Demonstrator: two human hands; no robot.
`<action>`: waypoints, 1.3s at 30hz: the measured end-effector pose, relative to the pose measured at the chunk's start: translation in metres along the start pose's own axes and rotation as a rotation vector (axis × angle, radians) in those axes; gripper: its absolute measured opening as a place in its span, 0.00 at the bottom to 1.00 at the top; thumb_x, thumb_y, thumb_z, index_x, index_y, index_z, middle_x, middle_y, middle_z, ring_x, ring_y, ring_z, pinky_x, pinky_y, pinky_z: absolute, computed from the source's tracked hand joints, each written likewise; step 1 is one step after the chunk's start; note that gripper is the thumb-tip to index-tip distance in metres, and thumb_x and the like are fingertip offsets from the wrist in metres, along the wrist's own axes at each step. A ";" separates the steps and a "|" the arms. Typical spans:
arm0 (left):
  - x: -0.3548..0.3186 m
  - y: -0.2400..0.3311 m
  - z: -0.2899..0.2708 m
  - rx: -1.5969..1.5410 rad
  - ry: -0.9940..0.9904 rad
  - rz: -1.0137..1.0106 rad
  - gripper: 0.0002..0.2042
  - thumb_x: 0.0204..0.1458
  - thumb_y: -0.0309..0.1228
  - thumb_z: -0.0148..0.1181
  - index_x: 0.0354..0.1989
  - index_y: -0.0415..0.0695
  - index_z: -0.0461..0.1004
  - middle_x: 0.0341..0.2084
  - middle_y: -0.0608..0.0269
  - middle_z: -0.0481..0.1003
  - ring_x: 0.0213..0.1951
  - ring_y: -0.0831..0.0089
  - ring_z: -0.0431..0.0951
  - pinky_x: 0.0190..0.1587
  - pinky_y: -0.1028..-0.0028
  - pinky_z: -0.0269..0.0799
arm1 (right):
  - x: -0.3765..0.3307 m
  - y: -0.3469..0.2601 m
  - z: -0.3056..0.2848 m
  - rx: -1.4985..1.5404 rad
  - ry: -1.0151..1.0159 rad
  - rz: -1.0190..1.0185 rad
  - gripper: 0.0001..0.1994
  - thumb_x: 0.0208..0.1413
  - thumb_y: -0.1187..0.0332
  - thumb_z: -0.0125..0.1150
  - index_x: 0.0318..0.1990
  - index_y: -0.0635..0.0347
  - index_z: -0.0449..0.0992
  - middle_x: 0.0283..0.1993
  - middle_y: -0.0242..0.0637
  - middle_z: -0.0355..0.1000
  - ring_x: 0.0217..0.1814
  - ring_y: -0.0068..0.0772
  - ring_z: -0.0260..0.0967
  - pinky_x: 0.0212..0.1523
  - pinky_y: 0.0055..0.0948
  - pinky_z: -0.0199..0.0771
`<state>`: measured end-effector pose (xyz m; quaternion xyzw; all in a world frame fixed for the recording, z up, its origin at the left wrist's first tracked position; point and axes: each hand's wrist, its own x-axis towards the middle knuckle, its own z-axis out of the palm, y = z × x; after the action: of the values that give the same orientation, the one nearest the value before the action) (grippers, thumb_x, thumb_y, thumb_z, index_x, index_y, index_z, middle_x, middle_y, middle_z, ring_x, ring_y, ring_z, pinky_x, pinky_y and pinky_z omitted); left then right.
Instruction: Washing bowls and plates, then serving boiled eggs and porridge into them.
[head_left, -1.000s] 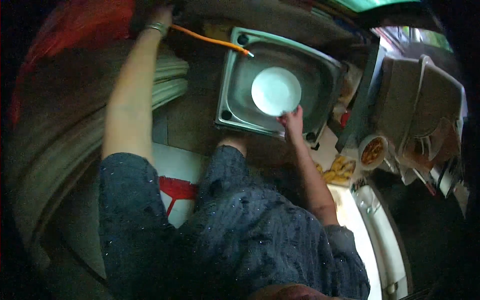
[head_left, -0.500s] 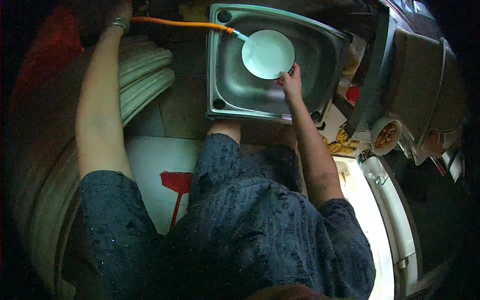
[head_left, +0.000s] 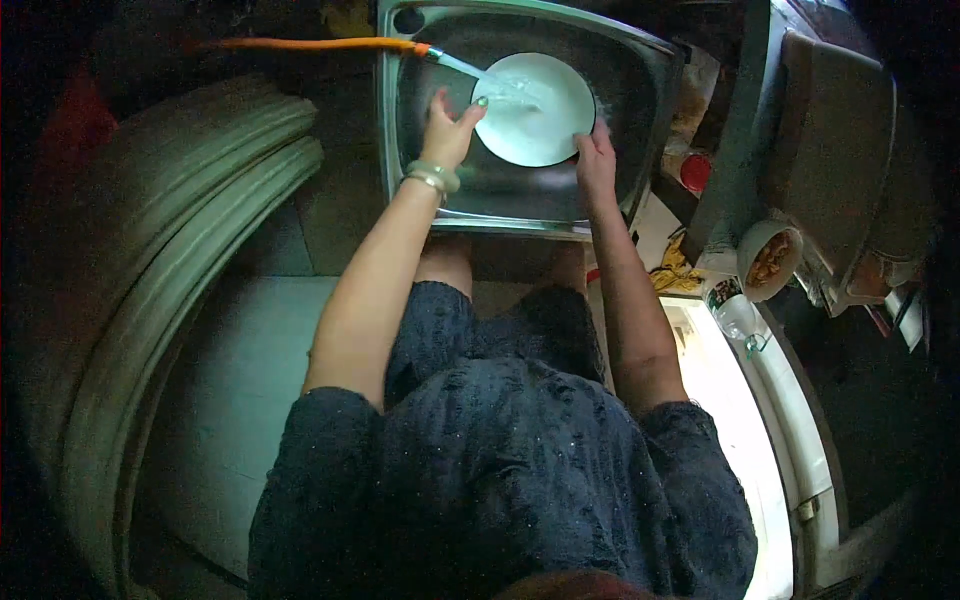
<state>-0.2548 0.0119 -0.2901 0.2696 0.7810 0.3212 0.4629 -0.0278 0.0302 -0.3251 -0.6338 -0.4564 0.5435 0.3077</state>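
Left hand (head_left: 450,130) moved to the plate (head_left: 540,135), fingers spread; right hand (head_left: 596,165) pinches its rim. Wet rim could slip; hose (head_left: 330,43) stream (head_left: 465,68) could splash out.

- A pale, ridged, layered form (head_left: 235,225) is curving down the left side.
- A pale floor (head_left: 250,370) is spreading out beside it.
- Something dark red (head_left: 85,115) is showing dimly at the upper left, too shadowed to make out.
- A round red thing (head_left: 695,173) is sitting at the right, above a yellow and dark bundle (head_left: 675,268) that is lying crumpled-looking.
- A white bowl (head_left: 796,255) is holding brownish food (head_left: 770,260).
- A clear glass vessel (head_left: 737,317) is resting just below the bowl.
- A large grey-brown slab (head_left: 825,150) is filling the upper right.
- A bright white strip (head_left: 740,430) is glowing at the lower right.
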 end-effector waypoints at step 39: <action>0.032 0.016 0.041 -0.353 0.105 -0.137 0.19 0.56 0.43 0.44 0.41 0.37 0.69 0.34 0.52 0.72 0.33 0.65 0.71 0.37 0.67 0.65 | -0.006 -0.053 0.019 -0.924 -0.574 -0.517 0.16 0.53 0.63 0.49 0.48 0.56 0.69 0.56 0.46 0.61 0.60 0.40 0.57 0.59 0.43 0.53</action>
<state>-0.2297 0.0549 -0.3107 0.1133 0.7520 0.4349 0.4822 -0.0590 0.0438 -0.2805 -0.3983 -0.8494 0.3461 -0.0129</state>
